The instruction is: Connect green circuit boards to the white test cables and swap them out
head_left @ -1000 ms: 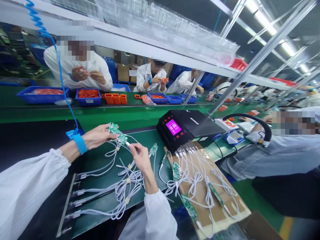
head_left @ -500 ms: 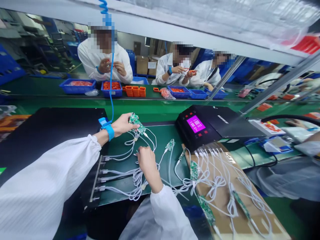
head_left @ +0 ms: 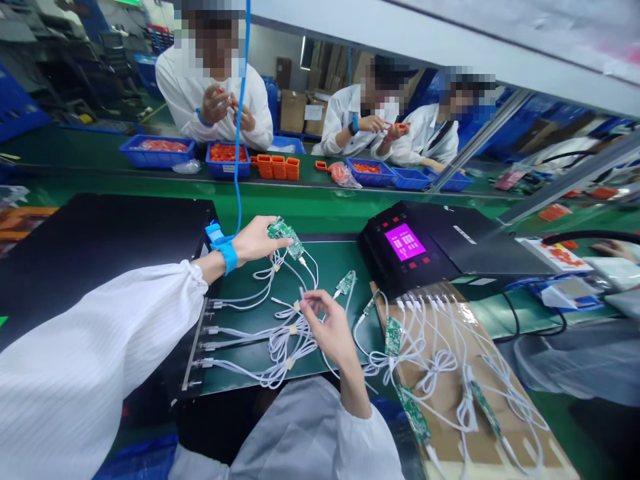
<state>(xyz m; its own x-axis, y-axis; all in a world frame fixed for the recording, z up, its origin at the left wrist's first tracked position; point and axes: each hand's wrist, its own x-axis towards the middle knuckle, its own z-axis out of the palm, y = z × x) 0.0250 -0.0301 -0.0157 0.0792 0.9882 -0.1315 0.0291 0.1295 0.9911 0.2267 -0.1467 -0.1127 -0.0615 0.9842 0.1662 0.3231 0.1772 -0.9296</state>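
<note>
My left hand (head_left: 256,239), with a blue wrist strap (head_left: 229,257), is closed on a green circuit board (head_left: 290,240) above the work surface. White cables hang from the board's lower edge. My right hand (head_left: 331,328) is just below and to the right, thumb and fingers pinched on the end of a white cable (head_left: 302,293). Its plug tip points up toward the board, apart from it. Beneath the hands lie coiled white cables (head_left: 287,343) bound with pale ties. Another small circuit board (head_left: 345,283) with a cable plugged in lies right of my right hand.
A black tester with a purple screen (head_left: 405,242) stands at right, its cables running over cardboard (head_left: 463,333) with several boards. A large black box (head_left: 115,267) is at left. Co-workers (head_left: 215,80) sit across, behind blue bins (head_left: 157,157) of orange parts. A blue coiled cord (head_left: 241,133) hangs down.
My right hand has moved right, out of the coiled cables, and the pinched cable end now shows. My left hand still holds the circuit board. The view has shifted slightly.
</note>
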